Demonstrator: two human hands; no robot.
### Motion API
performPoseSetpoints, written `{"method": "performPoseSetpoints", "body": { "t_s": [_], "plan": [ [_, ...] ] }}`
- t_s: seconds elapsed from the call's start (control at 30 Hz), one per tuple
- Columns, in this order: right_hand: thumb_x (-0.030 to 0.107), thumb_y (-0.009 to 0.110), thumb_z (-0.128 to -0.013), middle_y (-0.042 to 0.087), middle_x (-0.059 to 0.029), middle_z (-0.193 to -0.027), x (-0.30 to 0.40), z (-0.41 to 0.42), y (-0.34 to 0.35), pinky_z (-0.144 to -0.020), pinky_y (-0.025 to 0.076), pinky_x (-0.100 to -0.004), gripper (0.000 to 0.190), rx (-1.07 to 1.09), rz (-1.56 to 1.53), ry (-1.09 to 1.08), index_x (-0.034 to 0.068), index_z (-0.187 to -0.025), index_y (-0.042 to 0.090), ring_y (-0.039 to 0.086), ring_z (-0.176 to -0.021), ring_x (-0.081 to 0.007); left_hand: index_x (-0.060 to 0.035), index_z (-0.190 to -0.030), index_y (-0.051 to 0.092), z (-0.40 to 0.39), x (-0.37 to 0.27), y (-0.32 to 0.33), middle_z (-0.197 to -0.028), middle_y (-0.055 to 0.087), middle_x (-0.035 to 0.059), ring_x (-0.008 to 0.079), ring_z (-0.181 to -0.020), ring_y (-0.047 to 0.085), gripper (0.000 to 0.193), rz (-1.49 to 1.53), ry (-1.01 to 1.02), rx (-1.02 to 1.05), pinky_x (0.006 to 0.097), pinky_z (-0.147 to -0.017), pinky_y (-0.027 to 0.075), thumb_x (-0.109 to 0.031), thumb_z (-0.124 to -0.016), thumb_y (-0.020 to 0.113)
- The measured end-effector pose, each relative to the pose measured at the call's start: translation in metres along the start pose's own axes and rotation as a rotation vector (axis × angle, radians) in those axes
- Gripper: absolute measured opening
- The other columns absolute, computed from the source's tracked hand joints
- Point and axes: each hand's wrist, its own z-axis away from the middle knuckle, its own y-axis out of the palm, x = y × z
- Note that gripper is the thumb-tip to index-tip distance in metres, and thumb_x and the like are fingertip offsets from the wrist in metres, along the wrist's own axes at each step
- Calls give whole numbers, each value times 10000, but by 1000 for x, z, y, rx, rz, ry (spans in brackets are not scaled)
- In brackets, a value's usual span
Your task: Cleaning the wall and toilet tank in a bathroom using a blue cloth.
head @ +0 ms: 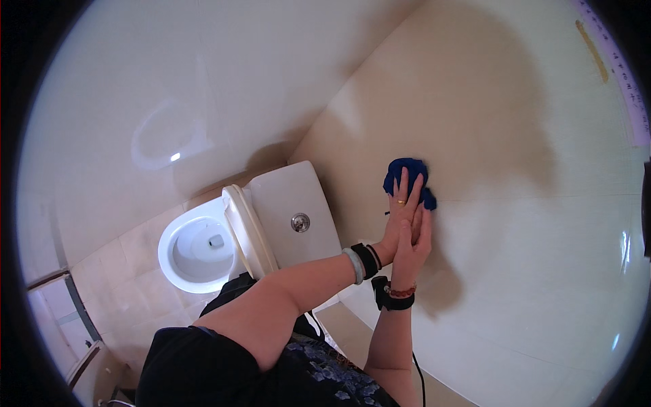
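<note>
A crumpled dark blue cloth (407, 172) lies against the pale wall tiles, under the spread fingers of my left hand (404, 208), which press it to the wall. My left hand wears a ring, with a pale bangle and dark bands at the wrist. Just below it, my right hand (413, 249) overlaps the left; its thumb rests on the left hand and its fingertips reach the cloth's lower end. Whether they grip the cloth is unclear. A red beaded bracelet (400, 291) and a black band circle the right wrist.
Left of my hands stands a white toilet bowl (170, 269) with its seat and lid raised against the cistern (285, 191), which has a round flush button (300, 222). A lilac strip bearing writing (623, 76) is on the wall at upper right. A dark cable (420, 374) hangs near my right arm.
</note>
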Motion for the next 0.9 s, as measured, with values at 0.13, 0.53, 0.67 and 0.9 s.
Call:
{"method": "performPoseSetpoints", "body": {
  "t_s": [0.13,0.53,0.67,0.9],
  "plan": [
    [127,547,-870,517,-191,-1252,-37,12,9,-947,396,-341,456,39,-89,105,-42,-1278,433,519,-1129,-262,-98,-1434,150,21,31,7,-1480,-5,228,480,-1324,92,635,73,-13,-34,526,-1079,120,-95,-869,441],
    [266,518,-900,504,-162,-1283,-129,7,72,-969,373,-328,463,422,-40,310,59,-1307,445,491,-1171,-261,-13,-1423,75,54,146,19,-1483,36,198,335,-1374,28,590,-583,-436,306,387,-1112,78,-158,-934,370],
    [168,543,-876,505,-140,-1286,-154,3,81,-976,363,-301,467,436,-57,272,34,-1311,438,486,-1166,-206,-31,-1422,66,39,128,8,-1483,31,195,334,-1373,-2,605,-907,-498,568,390,-1111,47,-171,-931,390],
    [220,505,-890,491,-153,-1300,-99,-4,71,-982,365,-350,468,443,-94,255,65,-1324,423,483,-1183,-272,46,-1366,213,35,134,6,-1452,116,240,418,-1343,90,503,-613,-16,-50,451,-1102,103,-120,-917,364]
  ]
}}
